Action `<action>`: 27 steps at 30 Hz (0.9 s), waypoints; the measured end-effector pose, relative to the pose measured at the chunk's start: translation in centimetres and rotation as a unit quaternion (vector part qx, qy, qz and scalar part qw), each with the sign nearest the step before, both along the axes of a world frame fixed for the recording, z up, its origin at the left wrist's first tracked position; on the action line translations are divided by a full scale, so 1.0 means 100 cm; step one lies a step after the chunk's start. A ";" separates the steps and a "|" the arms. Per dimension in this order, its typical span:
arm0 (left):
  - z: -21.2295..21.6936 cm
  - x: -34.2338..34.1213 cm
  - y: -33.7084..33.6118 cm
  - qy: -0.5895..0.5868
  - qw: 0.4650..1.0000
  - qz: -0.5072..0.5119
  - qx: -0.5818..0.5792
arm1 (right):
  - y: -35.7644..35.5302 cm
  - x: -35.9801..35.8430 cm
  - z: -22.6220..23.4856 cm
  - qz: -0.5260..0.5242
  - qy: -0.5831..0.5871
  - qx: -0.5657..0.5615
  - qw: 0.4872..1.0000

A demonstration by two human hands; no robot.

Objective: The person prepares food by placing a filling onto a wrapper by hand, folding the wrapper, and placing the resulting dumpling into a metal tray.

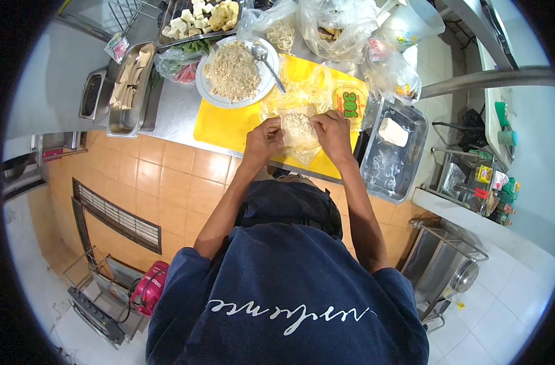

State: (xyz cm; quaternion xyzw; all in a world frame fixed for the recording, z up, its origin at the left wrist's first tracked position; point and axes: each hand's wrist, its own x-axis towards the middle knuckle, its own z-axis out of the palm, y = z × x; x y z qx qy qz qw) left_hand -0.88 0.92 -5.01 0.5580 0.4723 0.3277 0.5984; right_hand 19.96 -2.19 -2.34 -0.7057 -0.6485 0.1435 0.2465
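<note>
A thin, square, pale wrapper [289, 139] lies on clear plastic over a yellow cutting board [219, 125], with a crumbly pale filling [299, 121] heaped on it. At the wrapper's left edge my left hand [265, 141] has its fingers pinched together. My right hand [333, 135] closes its fingertips on the opposite edge. Just beyond, to the left, a white plate [205, 90] holds more crumbly filling, and a metal spoon [270, 68] rests on it. A pale square stack [393, 132] sits in the metal tray [390, 173] right of the board.
At the left, a steel pan [122, 129] holds several folded pale pieces. Behind the plate stands a dark tray [167, 41] of pale chunks. Clear plastic bags [341, 30] and a white bucket [420, 24] crowd the back. A metal rail [490, 80] crosses at the right.
</note>
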 end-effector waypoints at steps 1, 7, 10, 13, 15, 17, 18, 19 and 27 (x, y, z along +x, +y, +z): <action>0.002 0.001 0.001 -0.012 1.000 0.005 -0.019 | 0.000 -0.001 -0.001 -0.001 -0.001 0.000 1.000; -0.004 0.002 0.009 0.042 0.998 0.009 -0.043 | 0.008 0.001 -0.006 -0.029 0.020 0.016 0.999; -0.010 0.003 0.008 -0.009 1.000 0.007 -0.024 | 0.016 0.006 -0.024 -0.045 0.001 0.012 0.999; -0.015 0.005 0.007 0.000 1.000 0.011 -0.023 | 0.026 0.005 -0.035 -0.037 0.005 0.095 0.995; -0.015 0.005 0.006 -0.007 0.999 0.002 -0.050 | 0.031 0.002 -0.037 -0.057 0.013 0.080 0.995; -0.014 0.005 0.005 -0.015 0.997 -0.007 -0.078 | 0.035 0.003 -0.035 -0.050 0.029 0.035 0.998; -0.014 0.005 0.004 -0.014 0.996 -0.012 -0.084 | 0.036 0.004 -0.035 -0.044 0.045 -0.008 0.998; -0.015 0.005 0.003 -0.013 0.996 -0.017 -0.090 | 0.038 0.004 -0.035 -0.042 0.045 -0.008 0.998; -0.007 0.003 0.001 -0.027 0.994 -0.025 -0.107 | 0.039 0.011 -0.042 -0.038 0.234 -0.058 0.970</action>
